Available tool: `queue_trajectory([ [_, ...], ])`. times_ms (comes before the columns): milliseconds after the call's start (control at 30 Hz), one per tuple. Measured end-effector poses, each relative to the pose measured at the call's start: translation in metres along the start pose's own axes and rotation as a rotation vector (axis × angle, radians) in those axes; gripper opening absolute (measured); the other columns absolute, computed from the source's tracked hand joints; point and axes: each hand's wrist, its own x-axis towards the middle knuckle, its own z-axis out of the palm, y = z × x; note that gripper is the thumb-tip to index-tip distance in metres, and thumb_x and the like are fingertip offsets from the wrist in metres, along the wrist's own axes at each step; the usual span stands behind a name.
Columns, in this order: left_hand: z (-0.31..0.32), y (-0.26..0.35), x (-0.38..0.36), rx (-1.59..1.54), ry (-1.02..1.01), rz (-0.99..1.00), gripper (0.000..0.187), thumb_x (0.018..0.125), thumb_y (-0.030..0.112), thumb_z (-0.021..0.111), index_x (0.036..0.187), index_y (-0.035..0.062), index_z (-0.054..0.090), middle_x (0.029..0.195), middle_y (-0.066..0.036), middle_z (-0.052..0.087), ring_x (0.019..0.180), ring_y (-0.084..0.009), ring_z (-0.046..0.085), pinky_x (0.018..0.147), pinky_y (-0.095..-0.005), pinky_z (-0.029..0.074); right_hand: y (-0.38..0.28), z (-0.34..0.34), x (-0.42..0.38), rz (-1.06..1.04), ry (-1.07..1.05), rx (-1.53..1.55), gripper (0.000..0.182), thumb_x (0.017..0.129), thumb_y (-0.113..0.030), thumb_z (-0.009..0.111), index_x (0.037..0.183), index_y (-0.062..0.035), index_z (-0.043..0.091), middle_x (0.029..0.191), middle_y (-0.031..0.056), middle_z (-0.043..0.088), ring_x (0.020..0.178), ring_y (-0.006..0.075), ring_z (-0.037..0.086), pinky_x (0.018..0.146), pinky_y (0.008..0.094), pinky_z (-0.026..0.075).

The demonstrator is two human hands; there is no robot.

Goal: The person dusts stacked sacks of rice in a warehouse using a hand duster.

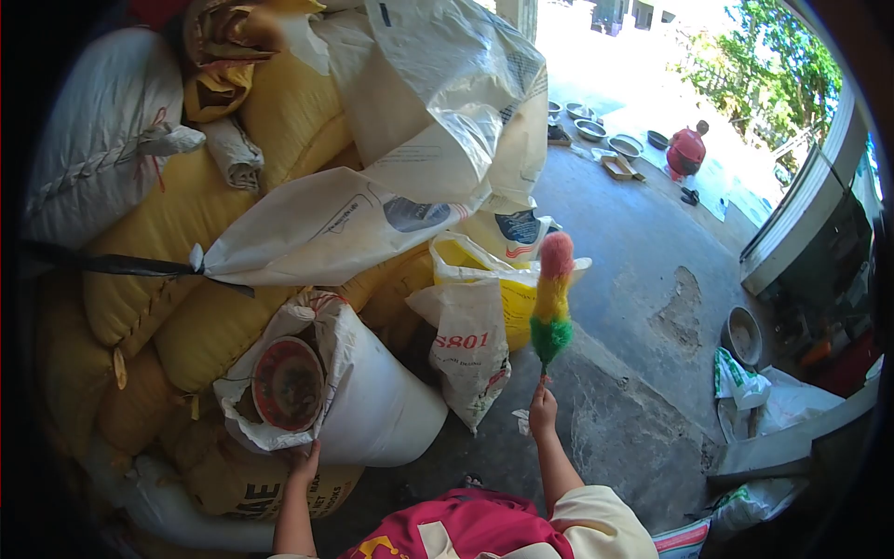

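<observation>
My right hand (543, 410) is wrapped round the handle of a fluffy duster (553, 300), held upright with pink, yellow and green bands. My left hand (303, 456) is closed on the lower rim of an open white sack (386, 401), its fingertips partly hidden there. Inside the mouth of that sack lies a red-rimmed bowl (288, 384). Just beyond stand a white sack printed "S801" (471, 345) and a yellow-lined bag (518, 312).
Stacked yellow sacks (172, 247) and a large clear plastic sheet (447, 84) rise at the left. On the concrete floor (615, 242) are a metal basin (742, 335) and white bags (792, 405) at right. Farther off, a person in red (686, 152) crouches near several basins (625, 145).
</observation>
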Motion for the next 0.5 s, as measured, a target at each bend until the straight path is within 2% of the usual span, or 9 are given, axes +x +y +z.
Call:
queue_trajectory([
  [67, -0.009, 0.019, -0.014, 0.02, 0.022, 0.016, 0.103, 0.075, 0.074, 0.024, 0.134, -0.0049, -0.007, 0.137, -0.029, -0.016, 0.128, -0.0395, -0.018, 0.102, -0.0455, -0.012, -0.045, 0.006, 0.001, -0.221, -0.076, 0.074, 0.036, 0.092, -0.028, 0.04, 0.072, 0.0013, 0.048, 0.056, 0.0082, 0.044, 0.054, 0.0139, 0.039, 0.052, 0.0302, 0.036],
  [100, -0.013, 0.027, -0.021, 0.058, 0.021, 0.042, 0.103, 0.075, 0.074, 0.022, 0.134, -0.0049, -0.005, 0.138, -0.029, -0.013, 0.128, -0.0398, -0.017, 0.102, -0.0456, -0.013, -0.071, 0.009, -0.001, -0.236, -0.099, 0.073, 0.036, 0.092, -0.028, 0.04, 0.072, 0.0013, 0.048, 0.056, 0.0082, 0.044, 0.054, 0.0139, 0.039, 0.052, 0.0302, 0.036],
  [167, -0.011, 0.027, -0.023, 0.023, 0.055, 0.054, 0.102, 0.074, 0.075, 0.021, 0.135, -0.0041, -0.002, 0.139, -0.029, -0.012, 0.128, -0.0406, -0.016, 0.102, -0.0468, -0.013, -0.125, 0.017, -0.007, -0.482, -0.229, 0.196, 0.036, 0.092, -0.027, 0.04, 0.067, -0.0021, 0.045, 0.055, 0.0002, 0.043, 0.052, 0.0099, 0.04, 0.049, 0.0264, 0.034],
  [233, -0.01, 0.027, -0.024, 0.005, 0.071, 0.086, 0.101, 0.075, 0.074, 0.023, 0.135, -0.0031, -0.001, 0.139, -0.029, -0.011, 0.128, -0.0412, -0.015, 0.102, -0.047, -0.013, -0.164, 0.025, -0.016, -0.54, -0.33, 0.166, 0.032, 0.092, -0.024, 0.042, 0.07, -0.0014, 0.047, 0.056, 0.0012, 0.044, 0.053, 0.0098, 0.04, 0.05, 0.0255, 0.035],
  [300, -0.006, 0.027, -0.026, 0.016, 0.193, 0.105, 0.1, 0.075, 0.074, 0.025, 0.135, -0.0032, 0.004, 0.139, -0.029, -0.008, 0.128, -0.0424, -0.013, 0.102, -0.0468, -0.012, -0.191, 0.039, -0.024, -0.628, -0.479, 0.097, 0.029, 0.091, -0.022, 0.043, 0.075, -0.0001, 0.05, 0.059, 0.0045, 0.049, 0.056, 0.0114, 0.046, 0.053, 0.0271, 0.038],
  [333, -0.011, 0.034, -0.032, 0.005, 0.176, 0.137, 0.1, 0.075, 0.073, 0.026, 0.135, -0.003, 0.006, 0.139, -0.03, -0.005, 0.128, -0.043, -0.011, 0.103, -0.0475, -0.011, -0.196, 0.05, -0.028, -0.691, -0.501, 0.054, 0.024, 0.089, -0.02, 0.045, 0.079, 0.0005, 0.053, 0.063, 0.0103, 0.055, 0.059, 0.0188, 0.054, 0.056, 0.0317, 0.041],
  [367, -0.016, 0.04, -0.037, -0.008, 0.162, 0.167, 0.099, 0.075, 0.073, 0.027, 0.136, -0.0028, 0.008, 0.139, -0.03, -0.003, 0.128, -0.0437, -0.009, 0.103, -0.0481, -0.01, -0.205, 0.058, -0.035, -0.715, -0.53, 0.056, 0.024, 0.089, -0.02, 0.045, 0.079, 0.0005, 0.053, 0.063, 0.0103, 0.055, 0.059, 0.0188, 0.054, 0.056, 0.0317, 0.041],
  [467, -0.012, 0.038, -0.032, 0.088, 0.198, 0.123, 0.097, 0.075, 0.073, 0.025, 0.136, -0.0009, 0.01, 0.14, -0.029, -0.001, 0.129, -0.0431, -0.007, 0.104, -0.0492, -0.008, -0.232, 0.077, -0.068, -0.875, -0.702, -0.177, 0.021, 0.086, -0.024, 0.049, 0.086, -0.0038, 0.056, 0.07, 0.0178, 0.058, 0.068, 0.0364, 0.057, 0.058, 0.0413, 0.044],
  [500, -0.014, 0.041, -0.035, 0.168, 0.214, 0.137, 0.097, 0.075, 0.073, 0.024, 0.136, -0.0004, 0.01, 0.14, -0.029, 0.0, 0.129, -0.0427, -0.007, 0.104, -0.0491, -0.007, -0.231, 0.085, -0.073, -0.898, -0.726, -0.175, 0.021, 0.086, -0.024, 0.049, 0.086, -0.0038, 0.056, 0.07, 0.0178, 0.058, 0.068, 0.0364, 0.057, 0.058, 0.0413, 0.044],
])
